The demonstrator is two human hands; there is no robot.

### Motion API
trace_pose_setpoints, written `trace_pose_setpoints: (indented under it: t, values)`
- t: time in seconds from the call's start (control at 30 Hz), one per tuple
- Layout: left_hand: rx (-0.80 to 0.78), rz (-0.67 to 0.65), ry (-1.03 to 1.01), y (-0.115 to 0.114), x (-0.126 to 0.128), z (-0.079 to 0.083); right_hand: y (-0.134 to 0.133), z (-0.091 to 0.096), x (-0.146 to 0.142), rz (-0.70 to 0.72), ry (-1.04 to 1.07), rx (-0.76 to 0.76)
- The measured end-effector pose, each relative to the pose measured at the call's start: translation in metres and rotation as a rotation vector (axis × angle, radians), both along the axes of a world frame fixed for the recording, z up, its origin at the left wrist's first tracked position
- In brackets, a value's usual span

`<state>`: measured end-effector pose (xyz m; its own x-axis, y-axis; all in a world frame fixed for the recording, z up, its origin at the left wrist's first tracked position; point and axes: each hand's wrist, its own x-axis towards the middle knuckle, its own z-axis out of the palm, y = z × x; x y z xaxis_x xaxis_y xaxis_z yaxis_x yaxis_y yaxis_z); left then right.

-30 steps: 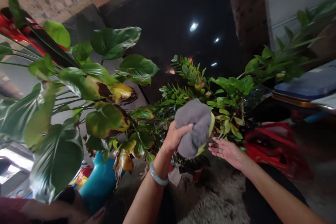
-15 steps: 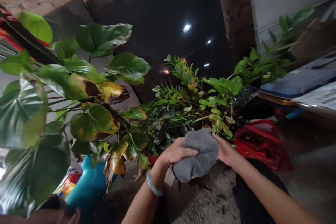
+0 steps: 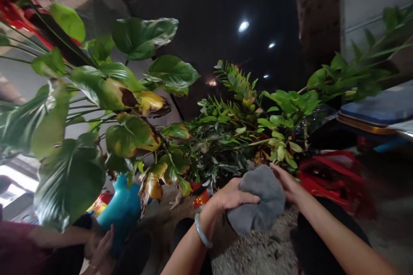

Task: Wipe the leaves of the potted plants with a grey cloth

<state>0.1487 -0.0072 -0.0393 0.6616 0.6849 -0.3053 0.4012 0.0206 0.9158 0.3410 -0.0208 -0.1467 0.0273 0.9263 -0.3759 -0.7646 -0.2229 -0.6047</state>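
Note:
My left hand (image 3: 229, 197), a pale bangle on its wrist, grips a bunched grey cloth (image 3: 258, 202) low in the middle of the view. My right hand (image 3: 287, 184) rests against the cloth's right side, its fingers partly hidden behind it. Both hands sit just under the small-leaved green plant (image 3: 245, 129). Whether a leaf lies inside the cloth is hidden.
A large-leaved plant (image 3: 97, 107) with yellow-brown patches fills the left, in a teal pot (image 3: 121, 208). Another person's arm and hand (image 3: 97, 251) reach in at the bottom left. A red crate (image 3: 325, 172) lies at the right, a blue-topped surface (image 3: 377, 107) behind it.
The cloth came down from among the leaves to below the plant. My right hand, open beside it a second ago, now presses against the cloth. Another person's hand appeared bottom left.

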Motion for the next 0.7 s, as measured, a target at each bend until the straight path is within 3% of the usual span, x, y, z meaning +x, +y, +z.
trace_pose_setpoints:
  t: [0.07, 0.17, 0.23, 0.3, 0.4, 0.5, 0.6, 0.7]
  values:
    - [0.053, 0.063, -0.118, -0.001, 0.0, 0.015, 0.001, -0.003, 0.002, 0.014, -0.021, 0.015]
    - [0.14, 0.341, -0.421, 0.014, 0.012, 0.037, 0.002, -0.002, 0.005, 0.017, -0.058, 0.029]
    - [0.158, 0.529, -0.543, 0.026, 0.022, 0.041, 0.002, 0.0, 0.005, 0.005, -0.06, 0.021]
    - [0.127, 0.633, -0.519, 0.032, 0.027, 0.032, 0.002, 0.001, 0.005, -0.011, -0.052, 0.015]
    - [0.013, 0.561, -0.327, 0.019, 0.022, 0.006, 0.001, -0.001, 0.006, -0.002, -0.056, 0.023]
    - [-0.077, 0.281, -0.152, -0.01, 0.005, -0.009, 0.0, -0.006, 0.007, 0.018, -0.067, 0.023]
    - [-0.004, 0.125, -0.147, -0.026, -0.006, 0.005, -0.001, -0.007, 0.006, 0.037, -0.063, 0.035]
    - [0.19, 0.252, -0.328, -0.014, -0.001, 0.029, -0.001, -0.003, 0.004, -0.008, -0.078, 0.029]
